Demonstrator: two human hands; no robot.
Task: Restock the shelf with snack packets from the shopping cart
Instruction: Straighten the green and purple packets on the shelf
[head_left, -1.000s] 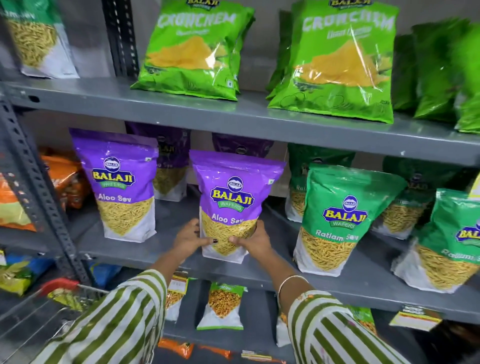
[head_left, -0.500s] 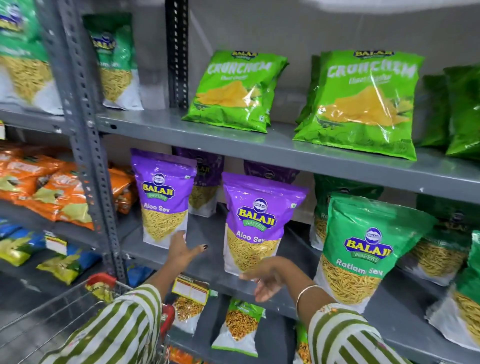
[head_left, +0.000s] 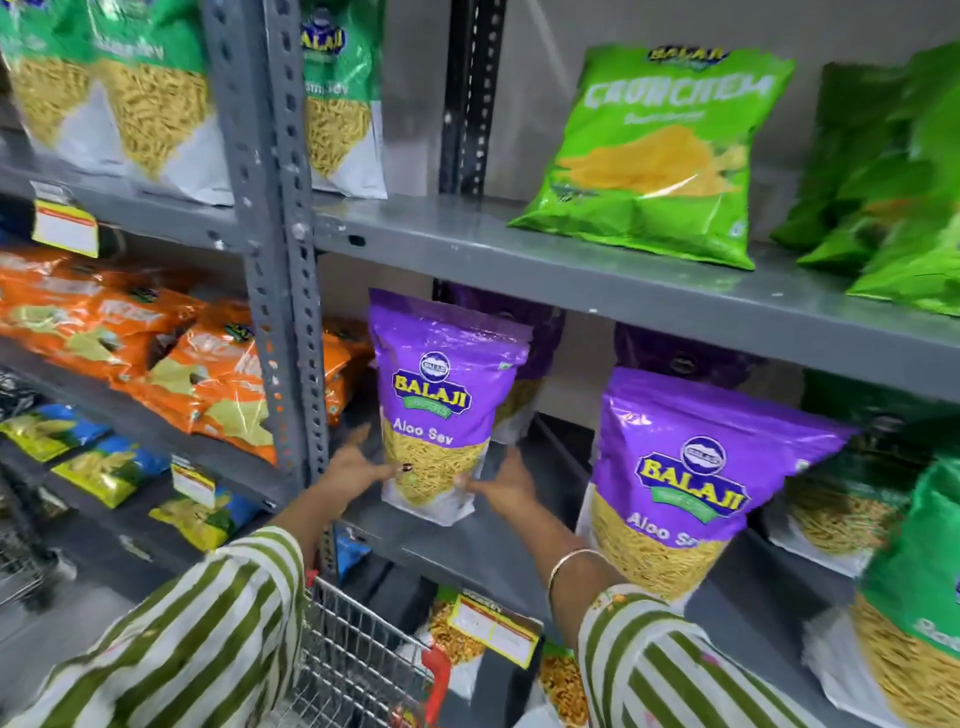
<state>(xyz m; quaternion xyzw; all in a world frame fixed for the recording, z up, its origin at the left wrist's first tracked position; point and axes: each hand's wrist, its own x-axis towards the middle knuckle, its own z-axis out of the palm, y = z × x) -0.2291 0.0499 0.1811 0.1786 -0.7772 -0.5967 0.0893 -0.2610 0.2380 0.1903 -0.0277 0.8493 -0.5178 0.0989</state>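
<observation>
Hands have moved left from the nearer purple packet (head_left: 691, 483), now standing alone: left hand (head_left: 358, 467) and right hand (head_left: 501, 480) clasp the lower sides of the far packet (head_left: 441, 410) on the middle shelf (head_left: 519, 545), seemingly straightening it; cart (head_left: 358, 670) waits below.
</observation>
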